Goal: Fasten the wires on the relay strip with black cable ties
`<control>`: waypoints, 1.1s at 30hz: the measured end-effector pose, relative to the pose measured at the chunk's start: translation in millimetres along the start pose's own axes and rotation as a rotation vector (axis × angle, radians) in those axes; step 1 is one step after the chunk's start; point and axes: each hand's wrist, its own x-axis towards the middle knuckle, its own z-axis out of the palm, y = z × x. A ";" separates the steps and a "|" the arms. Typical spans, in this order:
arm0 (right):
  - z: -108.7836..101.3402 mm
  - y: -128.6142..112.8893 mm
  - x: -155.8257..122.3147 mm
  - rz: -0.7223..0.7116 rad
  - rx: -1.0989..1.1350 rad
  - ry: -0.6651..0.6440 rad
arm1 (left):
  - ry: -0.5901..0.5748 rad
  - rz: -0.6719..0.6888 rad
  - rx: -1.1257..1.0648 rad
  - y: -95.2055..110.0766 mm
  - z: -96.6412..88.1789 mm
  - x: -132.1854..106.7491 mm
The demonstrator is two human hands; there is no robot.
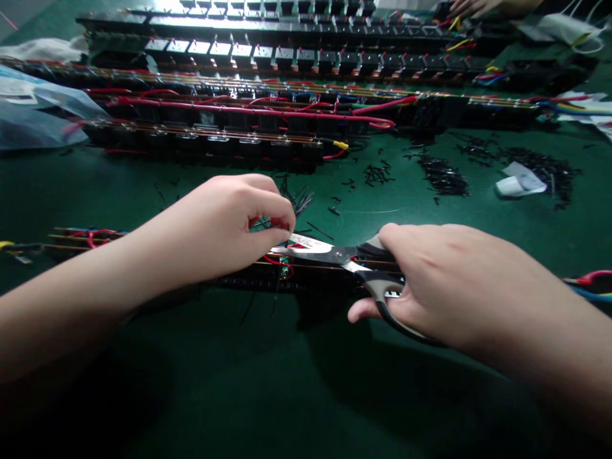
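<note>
My right hand (444,280) is closed round the grey-and-black handles of a pair of scissors (335,254). The blades point left, with their tips at my left fingertips. My left hand (229,223) pinches a bunch of thin black cable-tie tails (297,199) that stick up behind its fingers. Both hands work over a long black socket strip (248,277) with copper bars and red wires, which lies across the green table in front of me.
Several more wired socket strips (239,121) lie in rows at the back. Heaps of cut black tie ends (442,175) and a white scrap (519,182) lie at the right. Plastic bags (38,108) are at the left. Another person's hand (478,6) shows at the top right.
</note>
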 end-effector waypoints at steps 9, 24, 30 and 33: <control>13.5 -6.7 5.4 -0.141 -0.057 0.223 | -0.004 0.115 0.043 -2.3 -0.8 -0.2; 11.1 -0.9 11.0 -0.129 -0.008 0.179 | -0.003 0.048 0.019 -6.6 1.0 3.9; 11.4 1.1 10.5 -0.143 -0.019 0.217 | -0.014 0.072 0.008 -4.7 1.4 3.8; 10.3 0.4 9.2 -0.108 -0.017 0.211 | 0.009 0.082 0.007 -4.3 0.8 3.8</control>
